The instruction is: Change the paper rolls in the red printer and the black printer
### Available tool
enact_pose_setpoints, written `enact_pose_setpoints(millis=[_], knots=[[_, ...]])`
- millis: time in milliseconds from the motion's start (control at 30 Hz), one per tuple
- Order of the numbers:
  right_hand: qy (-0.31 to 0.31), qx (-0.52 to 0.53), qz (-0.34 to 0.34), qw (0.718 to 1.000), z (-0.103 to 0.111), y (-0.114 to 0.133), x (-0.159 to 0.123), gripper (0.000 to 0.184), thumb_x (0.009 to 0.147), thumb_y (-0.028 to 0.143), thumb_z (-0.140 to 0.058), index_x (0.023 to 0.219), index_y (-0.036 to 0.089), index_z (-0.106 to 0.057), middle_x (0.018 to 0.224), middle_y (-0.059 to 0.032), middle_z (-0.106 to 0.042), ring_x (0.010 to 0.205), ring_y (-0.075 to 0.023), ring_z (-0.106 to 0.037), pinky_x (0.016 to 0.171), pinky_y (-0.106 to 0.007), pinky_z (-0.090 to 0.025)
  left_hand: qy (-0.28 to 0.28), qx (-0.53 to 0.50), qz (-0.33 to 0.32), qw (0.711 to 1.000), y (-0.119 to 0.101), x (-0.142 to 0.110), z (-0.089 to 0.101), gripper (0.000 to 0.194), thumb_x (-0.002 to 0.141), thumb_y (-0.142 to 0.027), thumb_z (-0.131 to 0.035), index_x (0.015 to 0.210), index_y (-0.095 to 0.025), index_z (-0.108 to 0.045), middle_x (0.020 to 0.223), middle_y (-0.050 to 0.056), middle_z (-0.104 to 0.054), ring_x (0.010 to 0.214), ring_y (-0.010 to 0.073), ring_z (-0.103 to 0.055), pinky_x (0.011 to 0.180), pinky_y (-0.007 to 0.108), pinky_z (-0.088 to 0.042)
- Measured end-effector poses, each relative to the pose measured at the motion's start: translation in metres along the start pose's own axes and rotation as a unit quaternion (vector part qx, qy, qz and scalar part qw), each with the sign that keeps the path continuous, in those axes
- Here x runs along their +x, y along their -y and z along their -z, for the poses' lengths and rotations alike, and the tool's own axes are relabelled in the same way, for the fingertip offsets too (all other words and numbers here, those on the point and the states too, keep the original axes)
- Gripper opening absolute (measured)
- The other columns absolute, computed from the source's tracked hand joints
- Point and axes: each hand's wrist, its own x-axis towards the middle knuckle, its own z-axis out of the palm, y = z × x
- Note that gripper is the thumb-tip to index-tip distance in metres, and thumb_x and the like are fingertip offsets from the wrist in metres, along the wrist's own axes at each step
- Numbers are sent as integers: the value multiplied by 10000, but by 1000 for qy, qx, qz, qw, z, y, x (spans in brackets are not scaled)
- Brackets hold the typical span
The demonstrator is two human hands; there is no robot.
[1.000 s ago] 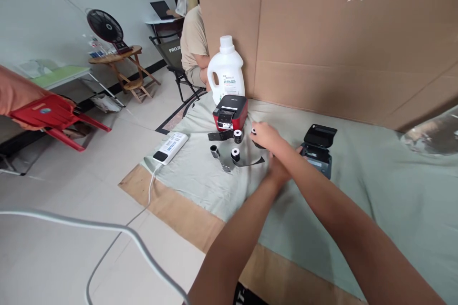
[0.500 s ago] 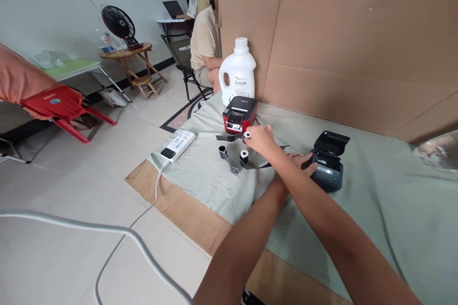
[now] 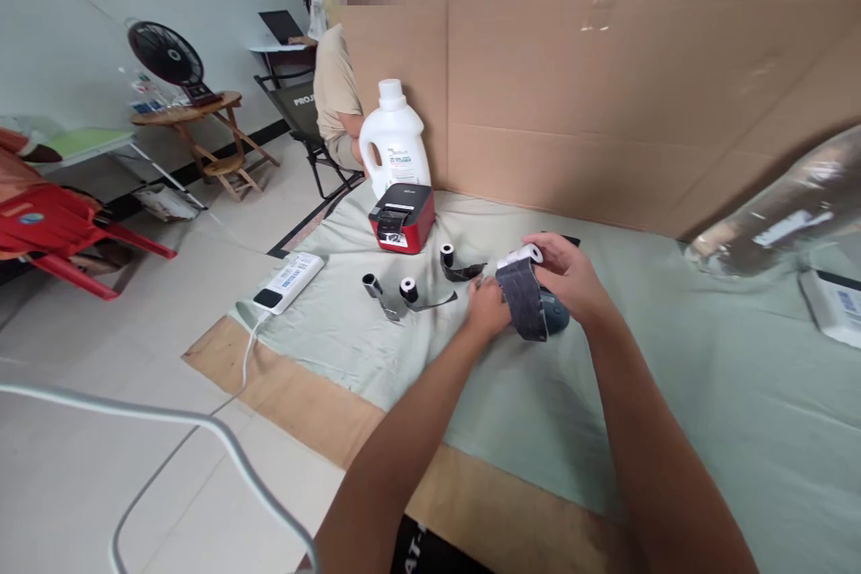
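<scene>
My right hand grips a white paper roll by its right end, above a dark label printer. From that roll a wide dark grey strip hangs down and covers much of the printer. My left hand is at the printer's left side, its fingers bent around the edge and partly hidden. Left of my hands, small black rolls lie on the cloth with loose strips: one roll nearest the red printer, another roll with a white core, and a third roll at the left.
A red and black printer stands before a white detergent bottle. A white power strip with a cable lies at the cloth's left edge. A cardboard sheet walls the back. Plastic-wrapped goods lie right. A seated person is behind.
My right hand has left a small roll near the red printer and moved right, now holding the white roll with the dark strip. That small roll has shifted right. The view has turned right.
</scene>
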Motion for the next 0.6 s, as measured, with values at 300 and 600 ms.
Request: enact_pose_setpoints(millis=[300, 600], knots=[[-27, -137, -30, 990, 74, -24, -5, 346, 766, 307, -710, 1098, 236, -639, 1102, -70, -701, 1006, -246, -674, 918, -433, -539, -11, -15, -54, 998, 9, -2, -9, 340, 997, -370, -538, 1290, -301, -696, 1301, 3, -725, 1274, 213, -614, 1254, 443, -272], [2, -325, -21, 946, 48, -73, 4, 219, 853, 141, -580, 1043, 214, -663, 1128, -62, -733, 1095, -256, -642, 1021, -457, -446, -25, -34, -72, 996, 15, -1, -11, 327, 982, -341, -575, 1273, -276, -708, 1270, 25, -738, 1242, 231, -639, 1222, 447, -324]])
